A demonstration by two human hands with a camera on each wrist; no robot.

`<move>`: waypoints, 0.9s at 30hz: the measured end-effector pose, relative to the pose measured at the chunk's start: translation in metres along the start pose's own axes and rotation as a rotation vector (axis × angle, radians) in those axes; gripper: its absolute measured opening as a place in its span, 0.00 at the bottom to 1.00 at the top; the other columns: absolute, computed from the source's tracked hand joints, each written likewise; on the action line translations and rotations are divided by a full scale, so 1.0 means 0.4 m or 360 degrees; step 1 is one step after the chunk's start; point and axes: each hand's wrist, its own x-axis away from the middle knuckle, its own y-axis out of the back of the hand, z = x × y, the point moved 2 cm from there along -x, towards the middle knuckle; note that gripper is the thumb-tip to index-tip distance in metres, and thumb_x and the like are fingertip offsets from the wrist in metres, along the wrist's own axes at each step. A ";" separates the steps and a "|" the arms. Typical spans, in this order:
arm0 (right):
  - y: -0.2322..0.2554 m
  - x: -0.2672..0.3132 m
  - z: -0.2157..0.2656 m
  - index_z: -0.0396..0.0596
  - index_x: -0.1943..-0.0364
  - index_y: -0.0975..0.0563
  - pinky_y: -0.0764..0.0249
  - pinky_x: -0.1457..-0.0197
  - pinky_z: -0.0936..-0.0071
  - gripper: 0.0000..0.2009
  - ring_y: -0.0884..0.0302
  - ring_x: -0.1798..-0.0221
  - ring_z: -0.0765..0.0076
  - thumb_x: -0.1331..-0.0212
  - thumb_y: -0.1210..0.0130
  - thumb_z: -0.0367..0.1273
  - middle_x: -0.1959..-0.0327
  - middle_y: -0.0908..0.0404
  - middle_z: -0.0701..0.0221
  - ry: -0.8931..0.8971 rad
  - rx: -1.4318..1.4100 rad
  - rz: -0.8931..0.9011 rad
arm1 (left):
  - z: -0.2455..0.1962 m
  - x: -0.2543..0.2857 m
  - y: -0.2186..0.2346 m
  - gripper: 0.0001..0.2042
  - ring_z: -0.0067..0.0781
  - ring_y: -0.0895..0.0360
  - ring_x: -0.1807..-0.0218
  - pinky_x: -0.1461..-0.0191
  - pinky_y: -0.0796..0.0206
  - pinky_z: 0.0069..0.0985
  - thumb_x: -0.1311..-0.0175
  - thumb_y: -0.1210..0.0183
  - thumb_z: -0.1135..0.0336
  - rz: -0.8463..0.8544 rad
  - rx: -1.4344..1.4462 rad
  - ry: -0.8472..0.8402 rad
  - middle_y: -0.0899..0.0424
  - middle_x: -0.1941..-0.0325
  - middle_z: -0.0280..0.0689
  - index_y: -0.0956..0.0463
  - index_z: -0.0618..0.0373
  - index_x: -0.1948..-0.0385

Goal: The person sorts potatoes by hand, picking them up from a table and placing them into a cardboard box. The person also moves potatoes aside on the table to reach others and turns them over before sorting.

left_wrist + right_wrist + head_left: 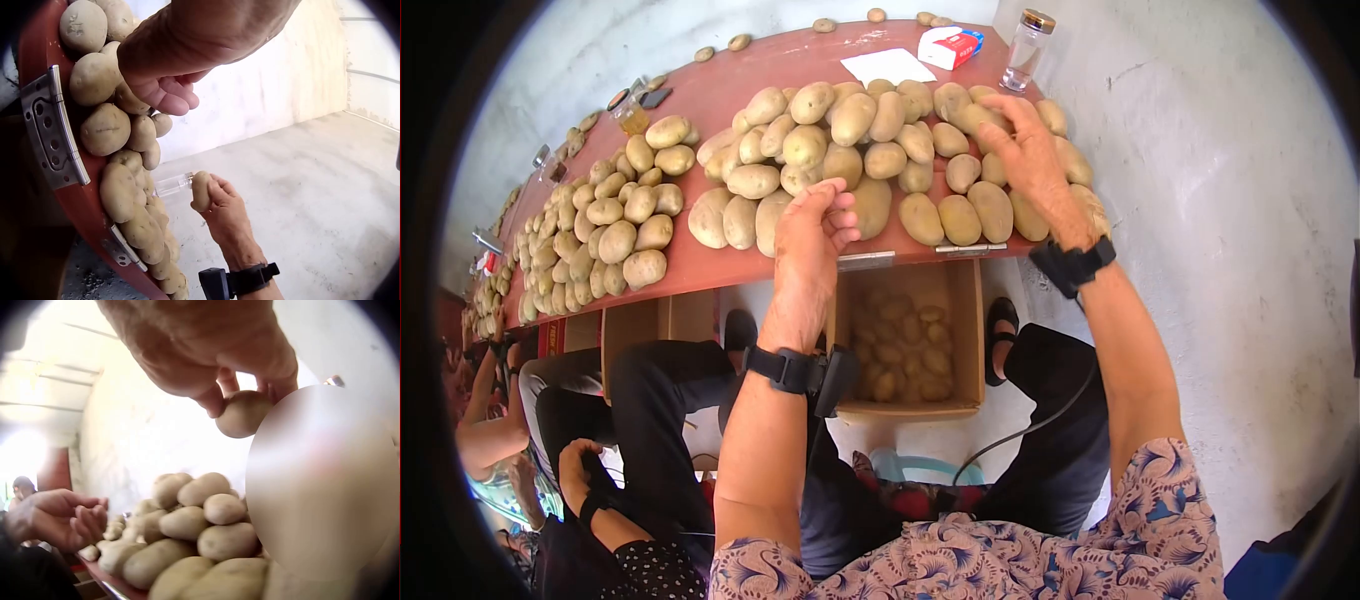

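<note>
A big pile of potatoes (pixel 850 150) covers the red table (pixel 730 265). My right hand (pixel 1030 150) reaches over the pile's right end and pinches one potato (pixel 242 414) in its fingertips, lifted above the heap (pixel 206 537). The left wrist view shows the same hand (pixel 219 206) gripping that potato (pixel 201 190) beside the table edge. My left hand (pixel 815 225) hovers over the potatoes at the front edge. Its fingers (pixel 169 94) hang loosely curled and hold nothing. Seen from the right wrist, the left hand (pixel 59 519) is likewise empty.
A second potato pile (pixel 615 215) lies further left on the table. At the far end stand a glass jar (pixel 1027 48), a white paper (pixel 888 65) and a red and white packet (pixel 950 45). A cardboard box (pixel 910 340) of potatoes sits below. A wall (pixel 1220 200) is close on the right. Another person (pixel 500 440) sits at left.
</note>
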 end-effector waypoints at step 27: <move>-0.112 0.057 0.093 0.42 0.55 0.22 0.29 0.61 0.72 0.13 0.26 0.66 0.69 0.41 0.44 0.33 0.64 0.22 0.66 -0.0178 -0.0617 0.0328 | 0.026 0.017 -0.028 0.13 0.22 0.25 0.70 0.67 0.28 0.22 0.31 0.48 0.62 0.0035 -0.0044 0.0042 0.21 0.67 0.33 0.24 0.61 0.54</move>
